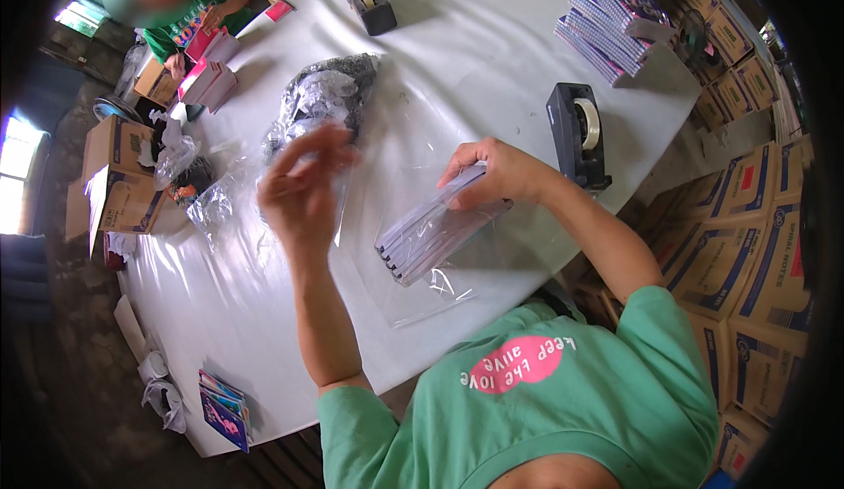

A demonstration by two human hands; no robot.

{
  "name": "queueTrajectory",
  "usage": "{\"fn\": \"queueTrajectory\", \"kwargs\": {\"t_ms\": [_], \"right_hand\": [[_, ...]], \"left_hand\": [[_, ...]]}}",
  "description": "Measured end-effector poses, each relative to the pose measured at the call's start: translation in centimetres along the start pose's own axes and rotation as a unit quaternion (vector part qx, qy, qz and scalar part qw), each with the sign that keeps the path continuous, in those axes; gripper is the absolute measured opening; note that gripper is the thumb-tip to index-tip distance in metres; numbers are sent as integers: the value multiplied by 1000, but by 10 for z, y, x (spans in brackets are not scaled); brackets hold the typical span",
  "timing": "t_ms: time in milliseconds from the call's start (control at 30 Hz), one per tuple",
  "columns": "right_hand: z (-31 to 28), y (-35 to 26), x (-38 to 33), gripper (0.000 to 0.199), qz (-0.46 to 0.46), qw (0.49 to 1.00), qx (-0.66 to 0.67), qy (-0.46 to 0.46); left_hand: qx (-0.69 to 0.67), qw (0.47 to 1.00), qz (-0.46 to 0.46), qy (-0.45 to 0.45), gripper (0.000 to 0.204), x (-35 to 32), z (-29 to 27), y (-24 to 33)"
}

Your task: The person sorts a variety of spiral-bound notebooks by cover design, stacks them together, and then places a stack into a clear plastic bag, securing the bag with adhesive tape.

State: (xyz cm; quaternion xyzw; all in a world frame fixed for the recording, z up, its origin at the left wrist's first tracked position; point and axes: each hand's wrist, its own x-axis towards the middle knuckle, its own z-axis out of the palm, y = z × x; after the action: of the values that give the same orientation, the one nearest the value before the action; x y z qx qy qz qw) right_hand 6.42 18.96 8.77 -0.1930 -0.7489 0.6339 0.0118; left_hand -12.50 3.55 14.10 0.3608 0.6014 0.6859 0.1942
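Stacked cardboard boxes [731, 256], bright window [19, 172]

Right hand [497, 172]: holds book stack [435, 234], above table [264, 322]. Left hand [306, 186]: left of stack, plastic-bag bundle [325, 93] just beyond it. Tape dispenser [563, 142] right of right hand, notebook pile [607, 27] beyond that. Cartons [743, 243] off table, further right.

I had room on the table [237, 313] between the booklets [226, 414] and left forearm [327, 335]; plastic bundle [330, 93] blocked past the left hand [303, 188], tape dispenser [567, 150] right of the right hand [494, 172].
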Motion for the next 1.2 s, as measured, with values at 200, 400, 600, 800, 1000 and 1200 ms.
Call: {"fn": "queueTrajectory", "kwargs": {"t_ms": [200,400,600,800,1000,1200], "right_hand": [[0,-9,3,17,-38,994,-97,35],[16,-22,-9,11,-267,875,-398,69],[38,-39,-38,17,-262,743,-613,60],[-16,-6,-105,31,-143,952,-235,135],[-71,146,-129,41,171,862,-39,475],[-83,144,-135,40,172,865,261,393]], "left_hand": [[242,935,-170,-196,52,-47,1,-29],[370,915,116,-113,33,-70,17,-30],[426,872,175,-163,29,-93,35,-2],[372,813,422,-152,15,-104,20,-56],[362,759,517,-157,5,-96,22,-60],[360,757,522,-156,5,-93,22,-60]]}}
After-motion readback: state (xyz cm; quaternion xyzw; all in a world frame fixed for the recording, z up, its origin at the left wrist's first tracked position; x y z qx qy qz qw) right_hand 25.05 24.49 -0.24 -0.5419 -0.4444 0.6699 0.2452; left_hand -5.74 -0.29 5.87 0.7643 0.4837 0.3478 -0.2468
